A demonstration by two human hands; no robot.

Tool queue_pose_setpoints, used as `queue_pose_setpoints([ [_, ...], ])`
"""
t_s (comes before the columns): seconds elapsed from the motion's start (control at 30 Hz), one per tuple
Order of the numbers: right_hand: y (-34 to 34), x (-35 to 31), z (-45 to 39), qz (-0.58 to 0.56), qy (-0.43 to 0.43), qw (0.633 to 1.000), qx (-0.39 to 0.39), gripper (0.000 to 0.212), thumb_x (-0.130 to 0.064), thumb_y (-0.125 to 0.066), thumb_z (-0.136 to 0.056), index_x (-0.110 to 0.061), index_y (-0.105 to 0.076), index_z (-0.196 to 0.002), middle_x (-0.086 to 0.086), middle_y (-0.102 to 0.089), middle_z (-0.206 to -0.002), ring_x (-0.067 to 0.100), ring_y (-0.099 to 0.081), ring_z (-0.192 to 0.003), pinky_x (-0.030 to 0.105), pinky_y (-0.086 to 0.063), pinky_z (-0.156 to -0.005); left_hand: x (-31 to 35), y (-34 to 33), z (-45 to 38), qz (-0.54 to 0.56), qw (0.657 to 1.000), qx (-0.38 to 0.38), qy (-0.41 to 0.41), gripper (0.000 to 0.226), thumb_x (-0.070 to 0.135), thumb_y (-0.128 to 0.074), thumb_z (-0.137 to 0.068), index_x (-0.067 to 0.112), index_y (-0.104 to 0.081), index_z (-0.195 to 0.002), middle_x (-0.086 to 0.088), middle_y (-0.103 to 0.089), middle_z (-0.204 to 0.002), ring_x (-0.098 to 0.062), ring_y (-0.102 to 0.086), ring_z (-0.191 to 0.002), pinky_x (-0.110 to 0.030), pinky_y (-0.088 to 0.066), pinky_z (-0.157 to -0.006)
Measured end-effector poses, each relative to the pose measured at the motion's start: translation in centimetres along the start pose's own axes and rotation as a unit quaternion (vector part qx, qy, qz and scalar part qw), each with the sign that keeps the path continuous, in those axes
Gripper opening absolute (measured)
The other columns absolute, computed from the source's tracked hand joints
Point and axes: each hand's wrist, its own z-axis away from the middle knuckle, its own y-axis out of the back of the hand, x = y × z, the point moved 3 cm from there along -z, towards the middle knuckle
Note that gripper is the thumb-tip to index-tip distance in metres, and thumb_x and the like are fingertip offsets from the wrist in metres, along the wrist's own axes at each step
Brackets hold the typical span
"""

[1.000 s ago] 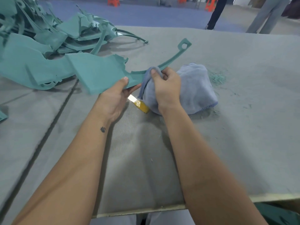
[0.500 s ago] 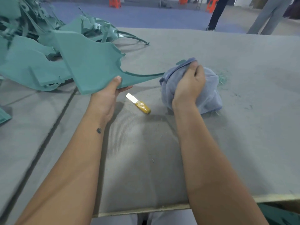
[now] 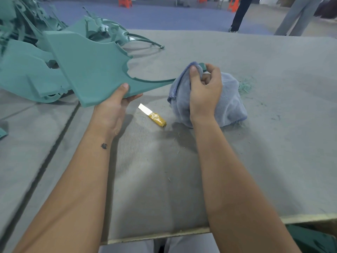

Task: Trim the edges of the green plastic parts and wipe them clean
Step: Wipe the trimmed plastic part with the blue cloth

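left hand (image 3: 113, 108) grips the near edge of a green plastic part (image 3: 91, 70), thumb on top, fingers curled beneath. the part is a broad flat panel, tilted up off the table (image 3: 273, 143), with a thin curved strip running from its right side toward the right hand.

right hand (image 3: 204, 92) grips a blue-grey cloth (image 3: 229, 105); thumb presses a fold of cloth against the curled fingers, pinching the far end of the strip inside it. a small green tip of the strip shows just above the fingers. the lower bulk of the cloth rests on the table.

a short blade with a yellow taped handle (image 3: 153, 115) lies flat on the table between the two hands, touching neither.

a heap of green plastic parts (image 3: 27, 57) sits at the far left of the table, behind and under the held panel. a small clump of green shavings (image 3: 245, 86) lies just right of the cloth; fine green debris is scattered over the grey surface nearby.

background: orange stools (image 3: 125, 1) on a blue floor, legs of two standing people (image 3: 240, 13) at top right.
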Motion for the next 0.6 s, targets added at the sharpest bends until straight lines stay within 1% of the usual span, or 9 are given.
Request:
queue_pose_setpoints([
  [0.03, 0.0, 0.0, 0.0, -0.005, 0.009, 1.0, 0.004, 0.009, -0.019, -0.061, -0.093, -0.019, -0.055, -0.087, -0.011, -0.039, -0.063, -0.002, -0.038, -0.055, 0.012, -0.037, -0.058, 0.0, 0.0, 0.0, 0.0, 1.0, 0.002, 0.005, 0.027, -0.001, -0.046, -0.098, 0.006, -0.052, -0.124, -0.006, -0.061, -0.119, -0.018, -0.064, -0.102, -0.029, -0.055, -0.08],
  [0.1, 0.1, 0.0, -0.1, -0.011, 0.022, 1.0, 0.016, 0.02, -0.017, -0.056, -0.096, -0.018, -0.053, -0.076, -0.01, -0.039, -0.064, -0.001, -0.037, -0.058, 0.014, -0.036, -0.059, -0.2, 0.1, 0.0, -0.007, 1.0, 0.005, 0.018, 0.028, -0.001, -0.047, -0.098, 0.005, -0.052, -0.125, -0.007, -0.061, -0.121, -0.018, -0.065, -0.102, -0.029, -0.056, -0.078],
  [0.2, 0.1, 0.3, -0.3, -0.045, -0.013, 0.999, 0.026, 0.034, -0.017, -0.046, -0.101, -0.018, -0.047, -0.067, -0.007, -0.043, -0.064, 0.007, -0.041, -0.064, 0.022, -0.039, -0.064, -0.4, 0.2, 0.0, -0.012, 0.999, 0.009, 0.028, 0.026, -0.001, -0.048, -0.098, 0.004, -0.054, -0.123, -0.009, -0.062, -0.12, -0.018, -0.068, -0.099, -0.029, -0.057, -0.076],
  [0.27, 0.1, 0.7, -0.6, -0.117, -0.081, 0.989, 0.032, 0.032, -0.019, -0.043, -0.102, -0.015, -0.056, -0.073, -0.002, -0.055, -0.072, 0.013, -0.053, -0.073, 0.029, -0.048, -0.071, -0.5, 0.2, -0.1, -0.007, 0.999, 0.014, 0.033, 0.023, -0.002, -0.048, -0.098, 0.006, -0.057, -0.117, -0.008, -0.064, -0.117, -0.016, -0.069, -0.096, -0.028, -0.057, -0.075],
  [0.33, 0.1, 1.1, -0.8, -0.206, -0.166, 0.964, 0.03, 0.03, -0.025, -0.041, -0.103, -0.01, -0.064, -0.091, 0.004, -0.065, -0.085, 0.017, -0.063, -0.082, 0.031, -0.056, -0.077, -0.6, 0.2, -0.1, -0.001, 0.999, 0.012, 0.041, 0.02, -0.001, -0.047, -0.098, 0.007, -0.059, -0.111, -0.008, -0.065, -0.114, -0.017, -0.069, -0.095, -0.028, -0.057, -0.075],
  [0.4, 0.0, 1.3, -0.9, -0.218, -0.2, 0.955, 0.004, 0.033, -0.03, -0.042, -0.103, -0.009, -0.064, -0.091, 0.004, -0.066, -0.081, 0.017, -0.065, -0.079, 0.031, -0.056, -0.074, -0.8, 0.0, -0.1, 0.008, 0.999, 0.009, 0.052, 0.018, -0.001, -0.047, -0.098, 0.007, -0.061, -0.108, -0.008, -0.066, -0.113, -0.019, -0.069, -0.097, -0.028, -0.057, -0.075],
  [0.5, -0.3, 1.0, -0.7, -0.124, -0.118, 0.985, -0.028, 0.028, -0.022, -0.048, -0.1, -0.01, -0.057, -0.077, 0.007, -0.057, -0.074, 0.021, -0.057, -0.078, 0.04, -0.052, -0.08, -0.9, -0.5, 0.1, 0.011, 0.998, 0.0, 0.062, 0.017, -0.001, -0.047, -0.098, 0.007, -0.061, -0.104, -0.008, -0.067, -0.108, -0.019, -0.069, -0.094, -0.028, -0.057, -0.074],
  [0.57, -0.1, 0.9, -0.6, -0.063, -0.064, 0.996, -0.012, 0.029, -0.019, -0.048, -0.1, -0.009, -0.054, -0.074, 0.004, -0.055, -0.07, 0.015, -0.054, -0.073, 0.032, -0.05, -0.073, -0.9, -0.8, 0.3, 0.006, 0.997, 0.009, 0.071, 0.016, -0.001, -0.046, -0.098, 0.006, -0.061, -0.1, -0.01, -0.067, -0.104, -0.02, -0.07, -0.09, -0.027, -0.057, -0.071],
  [0.6, 0.0, 0.9, -0.6, -0.072, -0.068, 0.995, -0.01, 0.03, -0.02, -0.047, -0.101, -0.009, -0.056, -0.075, 0.003, -0.056, -0.07, 0.014, -0.055, -0.071, 0.029, -0.051, -0.071, -0.9, -0.8, 0.3, 0.007, 0.997, 0.017, 0.075, 0.016, -0.001, -0.046, -0.098, 0.005, -0.061, -0.099, -0.011, -0.066, -0.102, -0.021, -0.069, -0.088, -0.026, -0.057, -0.07],
])
